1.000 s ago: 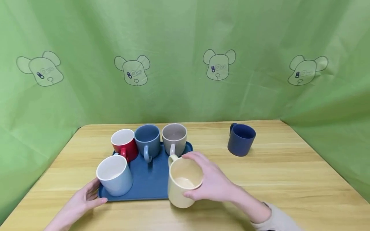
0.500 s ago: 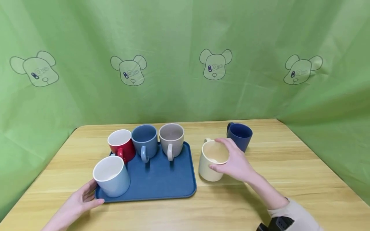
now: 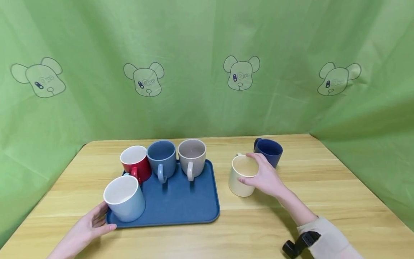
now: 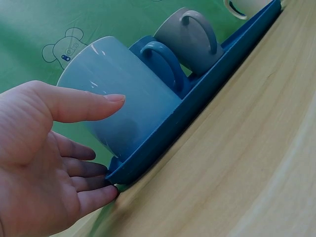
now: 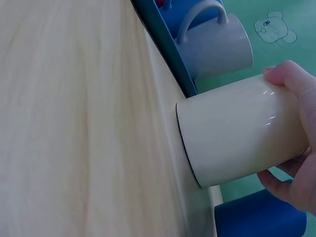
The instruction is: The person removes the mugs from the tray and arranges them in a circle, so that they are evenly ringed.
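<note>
My right hand (image 3: 267, 180) grips a cream mug (image 3: 240, 183) round its upper side, thumb at the near side of the rim. That mug stands upright right of the tray, its base right at the wooden tabletop in the right wrist view. My left hand (image 3: 84, 227) is at the near left corner of the blue tray (image 3: 181, 207), fingertips against the tray's edge. Its thumb (image 4: 91, 104) lies across the front of a light blue mug (image 3: 129, 208) in the left wrist view. That mug stands upright on the tray's near left part.
Along the tray's back stand a red mug (image 3: 143, 171), a blue mug (image 3: 168, 165) and a grey mug (image 3: 198, 163). A navy mug (image 3: 271, 153) stands behind my right hand and is partly hidden by it. A green curtain (image 3: 200, 111) hangs behind the table (image 3: 194, 244).
My right hand has carried the cream mug from the tray's near right corner, right and back onto the table beside it. The left hand stays at the tray's corner.
</note>
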Motion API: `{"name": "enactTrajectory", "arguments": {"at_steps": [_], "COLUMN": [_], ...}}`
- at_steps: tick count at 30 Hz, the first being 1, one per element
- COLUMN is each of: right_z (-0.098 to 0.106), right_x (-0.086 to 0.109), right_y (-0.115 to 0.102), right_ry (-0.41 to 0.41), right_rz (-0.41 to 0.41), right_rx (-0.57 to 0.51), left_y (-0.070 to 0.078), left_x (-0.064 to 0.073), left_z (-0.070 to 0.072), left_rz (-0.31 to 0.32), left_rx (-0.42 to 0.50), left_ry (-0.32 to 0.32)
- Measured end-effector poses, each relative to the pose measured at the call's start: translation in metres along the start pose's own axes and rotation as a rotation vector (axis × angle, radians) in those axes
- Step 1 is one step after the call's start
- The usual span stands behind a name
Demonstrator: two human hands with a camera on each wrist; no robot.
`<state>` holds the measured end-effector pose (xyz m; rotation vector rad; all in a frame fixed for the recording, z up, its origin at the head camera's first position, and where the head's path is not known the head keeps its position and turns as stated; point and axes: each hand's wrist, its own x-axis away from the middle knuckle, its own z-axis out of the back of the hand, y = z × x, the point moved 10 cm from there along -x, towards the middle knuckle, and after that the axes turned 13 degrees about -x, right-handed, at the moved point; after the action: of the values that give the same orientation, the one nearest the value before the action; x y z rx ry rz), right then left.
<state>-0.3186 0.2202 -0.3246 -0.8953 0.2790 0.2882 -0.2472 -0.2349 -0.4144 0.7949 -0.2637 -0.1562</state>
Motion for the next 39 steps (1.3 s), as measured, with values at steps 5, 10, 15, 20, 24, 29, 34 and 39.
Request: {"name": "enactTrajectory", "arguments": {"at_steps": [5,10,15,20,24,29,34,39], "right_z": [0.0,0.004,0.014,0.024,0.03,0.034,0.036,0.037], "right_x": [-0.001,0.002,0.01,0.014,0.015,0.014,0.013,0.013], "right_y": [0.005,0.006,0.006,0.007,0.011,0.015,0.017,0.02], "right_ry": [-0.007,-0.007,0.031,0.077,0.116,0.149,0.163,0.185], "right_rz": [-0.001,-0.013,-0.051,-0.093,-0.112,-0.112,-0.106,-0.118], "right_rx": [-0.021,-0.029,0.009,0.036,0.013,0.007,0.001,-0.038], "left_y": [-0.002,-0.001,-0.001,-0.001,-0.001,-0.002,-0.002,-0.001], "left_x": [0.0,0.001,0.0,-0.001,0.0,0.0,0.0,0.0], "left_z": [-0.001,-0.001,-0.002,-0.001,-0.001,-0.002,-0.002,-0.002], "left_rz": [0.03,0.03,0.043,0.056,0.06,0.063,0.051,0.045], "left_rx": [-0.004,-0.002,0.007,0.009,0.013,0.021,0.026,0.033], "left_ry": [-0.006,-0.001,-0.01,-0.014,-0.013,-0.017,-0.011,-0.014]}}
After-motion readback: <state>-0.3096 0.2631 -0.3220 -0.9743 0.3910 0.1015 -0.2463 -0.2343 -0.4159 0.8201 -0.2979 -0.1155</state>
